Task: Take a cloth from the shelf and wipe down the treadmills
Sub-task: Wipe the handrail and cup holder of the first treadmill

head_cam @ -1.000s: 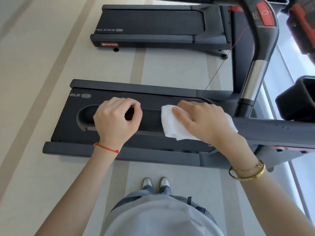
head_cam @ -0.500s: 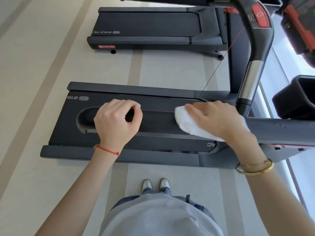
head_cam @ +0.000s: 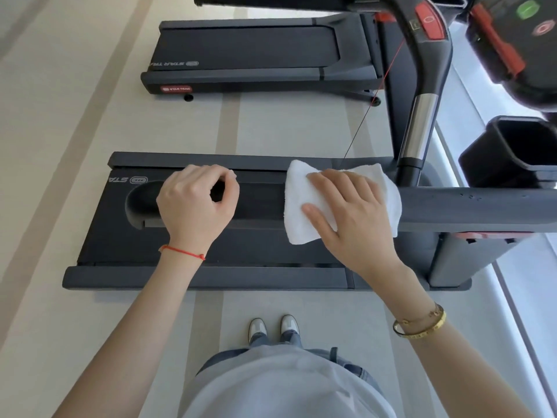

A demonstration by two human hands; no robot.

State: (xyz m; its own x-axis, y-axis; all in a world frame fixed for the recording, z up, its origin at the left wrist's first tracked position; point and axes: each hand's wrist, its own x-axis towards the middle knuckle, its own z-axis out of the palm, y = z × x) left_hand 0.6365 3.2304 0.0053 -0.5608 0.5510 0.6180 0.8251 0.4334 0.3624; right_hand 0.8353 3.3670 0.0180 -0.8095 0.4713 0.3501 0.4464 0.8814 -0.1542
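Observation:
I stand beside the near treadmill (head_cam: 114, 242) and look down over its dark grey handrail (head_cam: 470, 209), which runs left to right. My left hand (head_cam: 193, 206) is curled around the handrail close to its rounded left end. My right hand (head_cam: 352, 218) lies flat, fingers spread, on a folded white cloth (head_cam: 297, 206) and presses it onto the handrail. The cloth drapes over the top and both sides of the bar. A second treadmill (head_cam: 250, 46) stands parallel, farther away.
A chrome and black upright grip with a red button (head_cam: 419, 125) rises just right of the cloth. The console (head_cam: 518, 40) and a black cup holder (head_cam: 518, 152) are at the far right. A thin red safety cord (head_cam: 373, 98) hangs across. My shoes (head_cam: 272, 327) stand on the pale floor.
My right hand slid the cloth to the right along the handrail, then back to the left. Its fingers now lie flatter on the cloth. The left hand has kept its grip.

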